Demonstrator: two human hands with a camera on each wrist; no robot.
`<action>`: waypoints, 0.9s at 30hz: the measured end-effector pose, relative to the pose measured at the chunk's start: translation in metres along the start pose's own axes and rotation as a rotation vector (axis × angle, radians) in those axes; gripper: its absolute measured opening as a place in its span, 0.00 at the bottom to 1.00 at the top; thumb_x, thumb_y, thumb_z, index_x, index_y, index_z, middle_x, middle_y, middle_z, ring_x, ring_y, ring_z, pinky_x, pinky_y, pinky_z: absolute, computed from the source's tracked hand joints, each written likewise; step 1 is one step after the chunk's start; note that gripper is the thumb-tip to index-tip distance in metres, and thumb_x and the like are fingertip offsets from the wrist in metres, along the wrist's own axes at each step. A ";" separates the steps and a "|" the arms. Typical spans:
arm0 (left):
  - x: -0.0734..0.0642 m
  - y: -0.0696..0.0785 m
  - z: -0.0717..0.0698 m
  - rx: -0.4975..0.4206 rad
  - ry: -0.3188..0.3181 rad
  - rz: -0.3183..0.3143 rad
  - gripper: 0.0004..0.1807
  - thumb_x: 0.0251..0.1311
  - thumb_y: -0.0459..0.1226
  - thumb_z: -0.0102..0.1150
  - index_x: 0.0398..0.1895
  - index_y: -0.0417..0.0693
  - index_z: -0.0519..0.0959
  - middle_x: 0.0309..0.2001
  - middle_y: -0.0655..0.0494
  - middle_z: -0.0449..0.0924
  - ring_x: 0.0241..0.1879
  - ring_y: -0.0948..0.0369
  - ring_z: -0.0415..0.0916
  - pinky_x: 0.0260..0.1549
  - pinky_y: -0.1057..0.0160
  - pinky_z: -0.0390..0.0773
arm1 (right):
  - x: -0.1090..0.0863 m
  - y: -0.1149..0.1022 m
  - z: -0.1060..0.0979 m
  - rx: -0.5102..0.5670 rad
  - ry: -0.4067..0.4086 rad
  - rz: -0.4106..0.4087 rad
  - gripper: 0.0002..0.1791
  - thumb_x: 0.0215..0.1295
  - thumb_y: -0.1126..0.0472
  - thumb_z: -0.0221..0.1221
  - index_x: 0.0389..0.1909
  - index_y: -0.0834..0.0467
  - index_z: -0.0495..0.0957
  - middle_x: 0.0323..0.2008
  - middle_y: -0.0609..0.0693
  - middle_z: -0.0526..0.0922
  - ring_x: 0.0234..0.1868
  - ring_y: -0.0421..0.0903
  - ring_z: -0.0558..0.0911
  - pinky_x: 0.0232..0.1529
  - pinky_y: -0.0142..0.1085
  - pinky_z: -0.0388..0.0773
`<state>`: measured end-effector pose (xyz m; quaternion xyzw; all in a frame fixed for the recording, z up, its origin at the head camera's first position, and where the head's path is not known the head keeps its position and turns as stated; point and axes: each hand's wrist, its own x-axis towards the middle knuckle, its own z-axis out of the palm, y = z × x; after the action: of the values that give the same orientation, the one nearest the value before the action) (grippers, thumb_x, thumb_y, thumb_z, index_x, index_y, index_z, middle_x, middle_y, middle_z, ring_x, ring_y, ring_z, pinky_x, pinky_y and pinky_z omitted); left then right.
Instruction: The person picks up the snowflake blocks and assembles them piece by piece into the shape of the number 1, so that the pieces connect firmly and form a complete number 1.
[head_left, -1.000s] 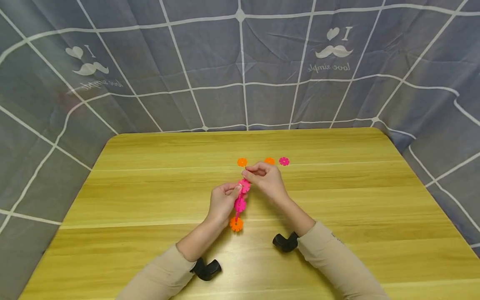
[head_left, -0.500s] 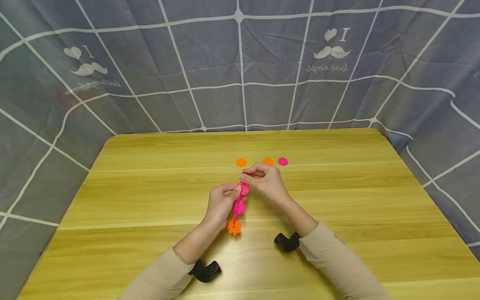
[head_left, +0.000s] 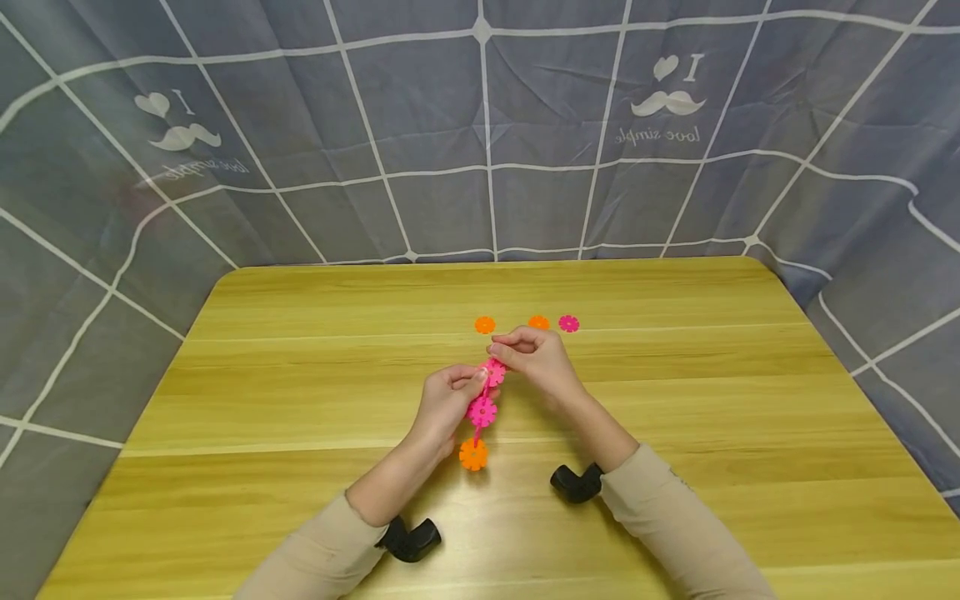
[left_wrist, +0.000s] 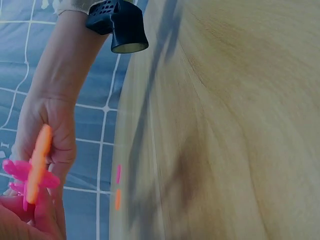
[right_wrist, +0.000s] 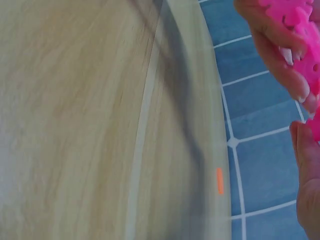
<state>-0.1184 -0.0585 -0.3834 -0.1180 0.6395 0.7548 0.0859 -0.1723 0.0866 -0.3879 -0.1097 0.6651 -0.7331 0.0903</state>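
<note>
A chain of notched plastic snowflake discs is held up between my two hands in the head view. My left hand [head_left: 442, 404] pinches its upper pink disc [head_left: 492, 372] between thumb and fingers. Below hang another pink disc [head_left: 482, 412] and, at the near end, an orange disc [head_left: 473, 455]. At the far end of the chain my right hand [head_left: 532, 354] pinches a pink piece, mostly hidden by its fingertips. The right wrist view shows this pink piece [right_wrist: 315, 126] at the thumb. From the left wrist, the orange disc [left_wrist: 38, 165] appears edge-on.
Beyond the hands, a loose orange disc [head_left: 485, 325], a second orange disc [head_left: 538, 322] and a loose pink disc [head_left: 569, 323] lie flat on the wooden table [head_left: 300, 358]. Grey checked cloth [head_left: 435, 100] surrounds the table's far side. Black camera mounts [head_left: 411, 540] sit at both wrists.
Both hands keep their grip on the chain and have barely moved. The chain's orange near end has shifted slightly toward the person.
</note>
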 end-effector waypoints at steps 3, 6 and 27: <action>0.000 0.002 0.000 -0.024 -0.016 -0.007 0.10 0.64 0.29 0.52 0.41 0.26 0.75 0.29 0.46 0.83 0.29 0.58 0.82 0.29 0.67 0.81 | 0.002 0.003 -0.005 0.033 -0.040 0.001 0.12 0.64 0.71 0.55 0.41 0.79 0.73 0.40 0.67 0.81 0.39 0.45 0.84 0.42 0.38 0.81; 0.000 0.004 0.000 -0.031 -0.033 -0.020 0.11 0.64 0.30 0.53 0.42 0.26 0.75 0.29 0.47 0.83 0.28 0.61 0.82 0.30 0.67 0.81 | 0.003 0.005 -0.010 0.040 -0.078 0.003 0.14 0.64 0.72 0.54 0.45 0.80 0.71 0.42 0.67 0.81 0.40 0.46 0.83 0.43 0.37 0.80; 0.003 0.011 0.005 -0.062 -0.127 -0.054 0.15 0.62 0.29 0.54 0.50 0.29 0.72 0.33 0.49 0.83 0.27 0.64 0.80 0.30 0.70 0.80 | 0.001 0.010 -0.023 0.013 -0.140 -0.028 0.15 0.63 0.74 0.54 0.48 0.78 0.70 0.42 0.56 0.83 0.43 0.41 0.81 0.47 0.35 0.78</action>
<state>-0.1246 -0.0551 -0.3733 -0.0897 0.6054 0.7778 0.1431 -0.1801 0.1070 -0.3994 -0.1694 0.6509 -0.7290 0.1270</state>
